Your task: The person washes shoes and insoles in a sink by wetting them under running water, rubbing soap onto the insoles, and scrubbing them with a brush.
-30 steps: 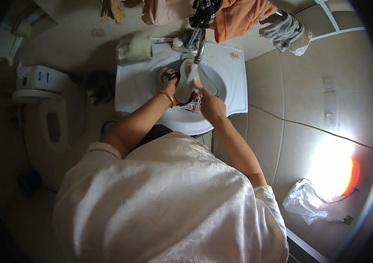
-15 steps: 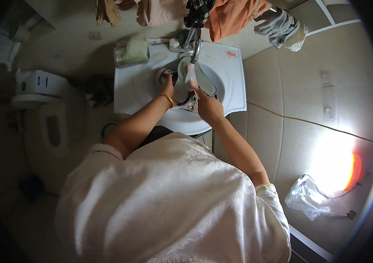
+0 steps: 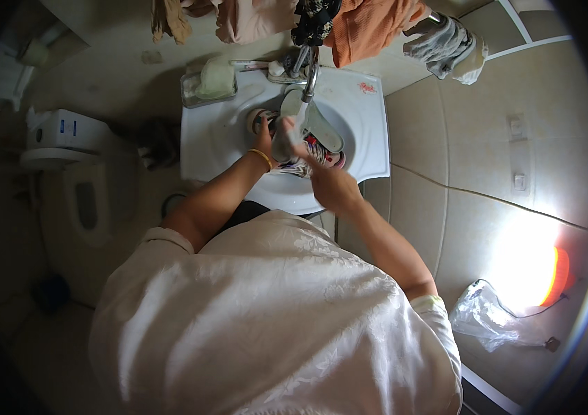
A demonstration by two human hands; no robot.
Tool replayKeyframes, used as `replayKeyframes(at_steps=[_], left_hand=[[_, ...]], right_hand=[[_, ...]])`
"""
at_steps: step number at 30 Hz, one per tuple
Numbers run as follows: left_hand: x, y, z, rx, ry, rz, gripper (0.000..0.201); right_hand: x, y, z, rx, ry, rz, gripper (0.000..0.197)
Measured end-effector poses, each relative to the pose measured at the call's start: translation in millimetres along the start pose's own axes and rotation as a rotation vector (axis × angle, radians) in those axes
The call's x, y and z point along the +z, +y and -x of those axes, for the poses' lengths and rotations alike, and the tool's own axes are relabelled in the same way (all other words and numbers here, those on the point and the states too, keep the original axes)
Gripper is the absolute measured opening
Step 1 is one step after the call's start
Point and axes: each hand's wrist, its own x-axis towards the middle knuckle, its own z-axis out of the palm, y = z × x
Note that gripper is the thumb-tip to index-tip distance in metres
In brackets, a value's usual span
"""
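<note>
A basin with a rounded bowl stands before me. My left hand grips a shoe at the left of the bowl; a pale, dark-banded end of the shoe shows beyond the fingers. Between my hands a greyish, flat surface is turned up; I cannot make out which part it is. My right hand reaches over it from the right, its fingers smeared by motion. Below and beside it lies a multicoloured, lace-like bundle. Behind, grey-green insole-shaped pieces lie under the tap.
A clear tray with a pale green cloth sits on the basin's back left corner. Clothes, among them an orange garment, hang above the tap. A toilet is at the left. A bright lamp shines at the right, near a plastic bag.
My right hand has drawn back from the tap, its fingers now left over the greyish surface. More of the multicoloured bundle shows. My left hand has barely moved.
</note>
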Motion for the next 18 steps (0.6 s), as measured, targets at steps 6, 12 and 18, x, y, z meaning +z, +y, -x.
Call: replayKeyframes(at_steps=[6,12,18], left_hand=[[-36,-17,-69,-0.025,-0.089,-0.088,0.078],[-61,-20,-77,-0.025,-0.097,0.006,0.068],[-22,-13,-44,-0.006,-0.037,-0.147,0.065]], right_hand=[[19,34,-86,0.242,0.171,-0.035,0.042],[0,8,-24,0.082,0.048,-0.038,0.039],[20,39,-78,0.210,0.167,-0.011,0.039]])
